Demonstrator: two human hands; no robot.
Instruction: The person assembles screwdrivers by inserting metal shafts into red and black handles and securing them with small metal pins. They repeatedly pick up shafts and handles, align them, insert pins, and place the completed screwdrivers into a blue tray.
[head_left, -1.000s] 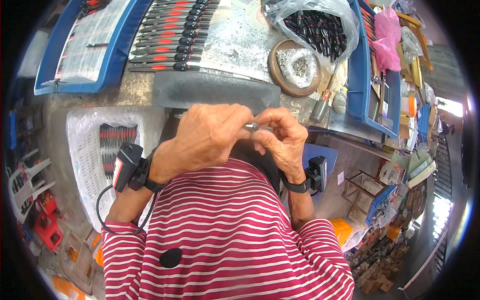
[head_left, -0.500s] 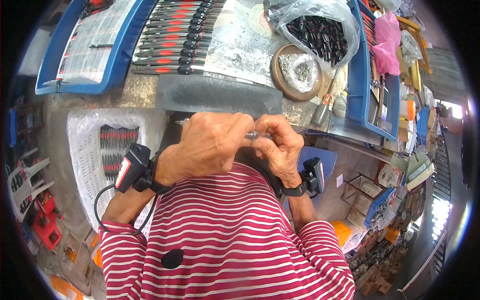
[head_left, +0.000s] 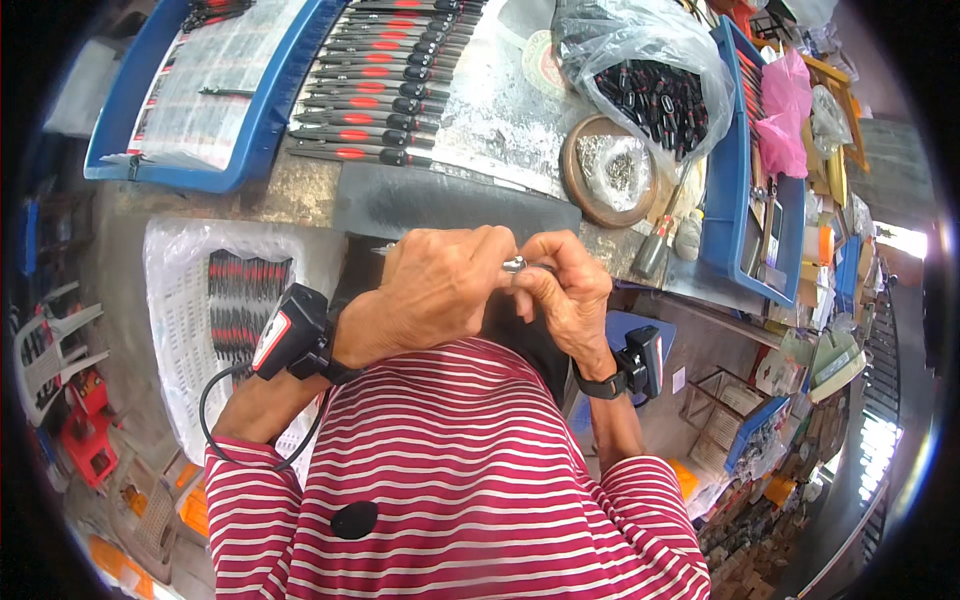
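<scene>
Close in front of my striped shirt, my left hand point(head_left: 445, 285) is closed around a slim pen-like piece point(head_left: 514, 264). Its shiny metal end shows between my two hands, and a thin pointed tip sticks out past the left side of the fist. The fist hides the middle. My right hand point(head_left: 568, 295) pinches at the shiny end with thumb and forefinger; what lies between those fingertips is mostly hidden. Beyond my hands, on the bench, lies a row of grey pen-like pieces point(head_left: 375, 115) with red oval grips and black ends.
A blue tray point(head_left: 240, 165) stands far left, another blue tray point(head_left: 715, 220) at right. Between them are a clear bag point(head_left: 715, 90) of black parts, a round wooden dish point(head_left: 570, 165) of small metal pieces and a screwdriver point(head_left: 652, 250). A plastic-lined white basket point(head_left: 180, 290) sits left.
The bench and its things have shifted slightly right and down in the picture. Both hands stay together on the piece, my right fingers a little changed in pose around its shiny end.
</scene>
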